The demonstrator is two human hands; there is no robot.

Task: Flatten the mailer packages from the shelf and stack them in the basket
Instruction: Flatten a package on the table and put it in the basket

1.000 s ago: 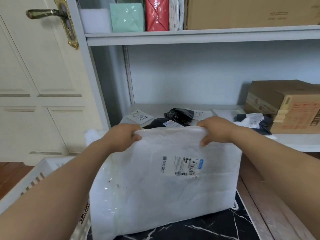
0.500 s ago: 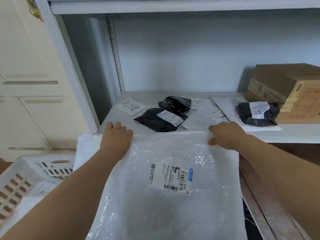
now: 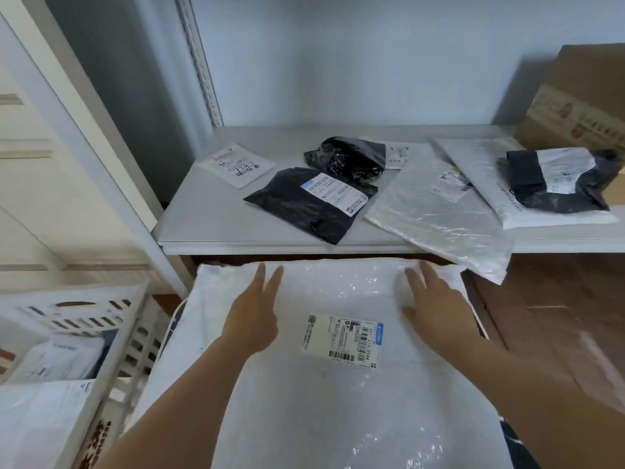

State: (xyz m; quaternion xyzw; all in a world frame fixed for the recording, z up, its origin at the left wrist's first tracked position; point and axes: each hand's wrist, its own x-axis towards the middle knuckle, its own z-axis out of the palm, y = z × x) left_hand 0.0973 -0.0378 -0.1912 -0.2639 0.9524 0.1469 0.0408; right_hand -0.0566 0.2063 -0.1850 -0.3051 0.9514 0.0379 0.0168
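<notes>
Both hands lie flat on the big white bubble mailer (image 3: 338, 384) just below the shelf (image 3: 216, 228) — left hand (image 3: 252, 319) and right hand (image 3: 436, 309) with fingers straight and slightly spread, pressing its top half; the white basket (image 3: 111, 336) sits just left.

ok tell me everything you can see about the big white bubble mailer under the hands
The white bubble mailer is large, glossy and bubble-textured, lying nearly flat just below the front edge of the shelf, its near end running out of frame. A printed shipping label with barcodes sits near its middle. The left hand and right hand press on it with straight fingers, either side of the label. The basket stands to its left.
</notes>
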